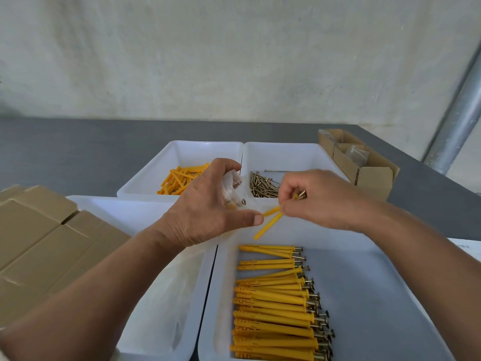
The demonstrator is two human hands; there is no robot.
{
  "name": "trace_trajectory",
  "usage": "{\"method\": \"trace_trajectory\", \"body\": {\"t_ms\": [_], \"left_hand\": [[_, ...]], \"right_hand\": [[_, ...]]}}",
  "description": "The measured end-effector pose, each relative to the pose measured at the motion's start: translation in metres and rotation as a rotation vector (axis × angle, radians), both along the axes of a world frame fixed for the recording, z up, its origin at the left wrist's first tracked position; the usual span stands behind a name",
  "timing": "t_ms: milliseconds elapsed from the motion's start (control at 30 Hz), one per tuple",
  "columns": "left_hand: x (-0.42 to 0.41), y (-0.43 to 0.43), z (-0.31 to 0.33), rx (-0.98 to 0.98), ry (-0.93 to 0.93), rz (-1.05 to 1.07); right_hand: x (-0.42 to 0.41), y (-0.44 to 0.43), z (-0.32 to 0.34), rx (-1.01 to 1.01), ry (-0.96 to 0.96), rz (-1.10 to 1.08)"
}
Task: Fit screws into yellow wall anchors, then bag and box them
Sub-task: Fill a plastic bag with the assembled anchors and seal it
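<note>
Now my left hand (208,204) curls round a small clear plastic bag (231,188), crumpled and glossy, with a screw head showing inside. My right hand (320,199) pinches two yellow anchors (270,220) by their screw ends, their tips just beside my left thumb. Below them, fitted anchors (276,303) lie in rows in the near white tray (377,295). Bare anchors (179,178) and loose brassy screws (263,185) sit in the two far trays. Plain brown cartons (39,243) stack at my left, and an open carton (364,165) stands far right on the grey table (78,152). Print on the white sheet (463,247) is too small to read.
</note>
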State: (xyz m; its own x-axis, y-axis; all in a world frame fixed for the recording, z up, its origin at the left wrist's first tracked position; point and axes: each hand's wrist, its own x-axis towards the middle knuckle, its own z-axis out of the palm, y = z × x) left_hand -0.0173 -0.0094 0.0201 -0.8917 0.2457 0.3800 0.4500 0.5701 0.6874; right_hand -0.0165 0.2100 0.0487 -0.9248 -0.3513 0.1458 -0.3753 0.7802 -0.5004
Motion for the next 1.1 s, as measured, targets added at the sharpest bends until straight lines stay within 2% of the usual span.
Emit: {"method": "trace_trajectory", "body": {"t_ms": [233, 333, 400, 567, 800, 967, 1100], "left_hand": [[-0.001, 0.0, 0.0, -0.004, 0.002, 0.005], [0.0, 0.0, 0.0, -0.02, 0.008, 0.01], [0.0, 0.0, 0.001, -0.031, 0.012, 0.008], [0.002, 0.002, 0.002, -0.062, 0.047, 0.028], [0.003, 0.003, 0.001, -0.068, 0.061, 0.012], [0.003, 0.004, 0.001, -0.075, 0.075, -0.018], [0.003, 0.005, 0.001, -0.049, 0.062, -0.008]], "right_hand": [[0.003, 0.009, 0.014, -0.332, 0.289, -0.103], [0.003, 0.001, 0.011, -0.441, 0.33, -0.094], [0.004, -0.005, 0.006, -0.467, 0.301, -0.055], [0.004, -0.018, -0.005, -0.386, 0.318, -0.044], [0.002, -0.035, -0.017, -0.445, 0.198, -0.024], [0.005, -0.046, -0.022, -0.416, 0.091, 0.01], [0.006, -0.041, -0.014, -0.552, -0.102, 0.007]]}}
